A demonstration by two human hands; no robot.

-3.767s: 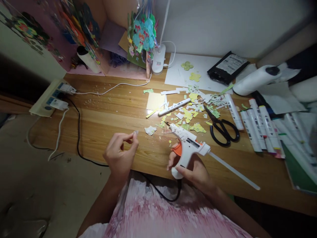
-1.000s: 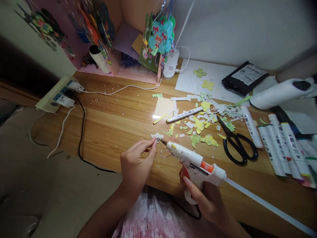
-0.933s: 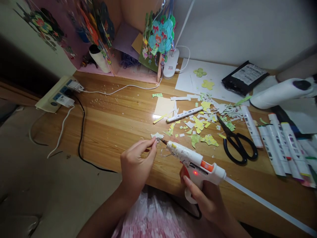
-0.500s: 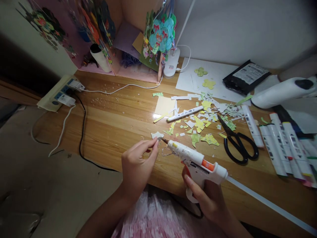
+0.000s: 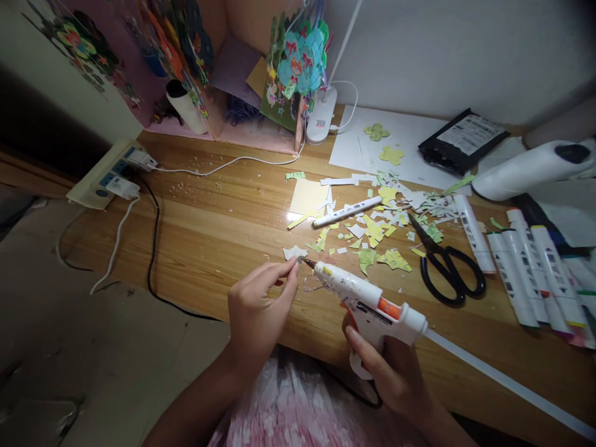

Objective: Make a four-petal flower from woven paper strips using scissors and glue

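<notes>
My right hand grips the handle of a white hot glue gun with an orange trigger; a long glue stick sticks out of its back. The gun's nozzle points left and meets a tiny pale piece pinched between thumb and forefinger of my left hand. Both hands hover over the near edge of the wooden desk. A small white paper scrap lies just beyond the nozzle.
Paper cuttings, a white marker and black scissors lie mid-desk. Several markers line the right. A white sheet with flower cut-outs, a black packet, a paper roll and a power strip stand farther off.
Since 3.8 s ago my left hand has brought the tiny piece to the glue gun's nozzle. Over the last second both hands have stayed almost still.
</notes>
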